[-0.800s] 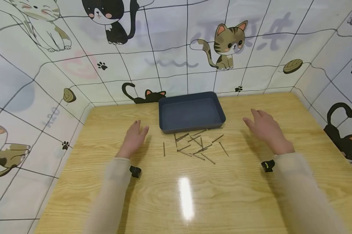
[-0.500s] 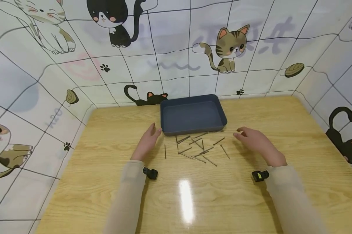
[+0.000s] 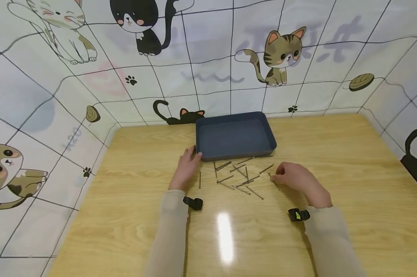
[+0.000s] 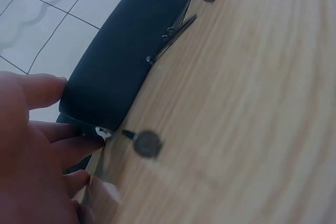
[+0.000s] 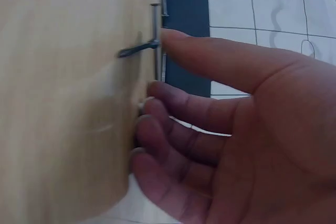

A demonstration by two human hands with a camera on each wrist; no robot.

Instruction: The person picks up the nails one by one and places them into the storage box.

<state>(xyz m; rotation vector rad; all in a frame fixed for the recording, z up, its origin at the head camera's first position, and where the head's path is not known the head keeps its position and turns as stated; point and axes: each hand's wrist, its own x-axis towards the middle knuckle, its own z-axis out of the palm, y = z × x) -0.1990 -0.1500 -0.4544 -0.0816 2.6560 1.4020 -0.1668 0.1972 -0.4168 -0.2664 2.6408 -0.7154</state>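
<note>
Navy tray [image 3: 234, 138] meets the relaxed left hand [image 3: 186, 168]; the unclosed right hand [image 3: 297, 179] is at a nail [image 5: 137, 49]; wall lettering [image 3: 72, 139] is unreadable.

Wooden table [image 3: 132, 173], dark blue tray [image 3: 234, 136], scattered nails [image 3: 255, 193]

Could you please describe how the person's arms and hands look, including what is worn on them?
Both arms are in plain, light beige sleeves reaching the wrists. The left hand and right hand wear no gloves. At each wrist is a small black device: the left device shows no clear marking; the right device has a yellow-green mark.
</note>
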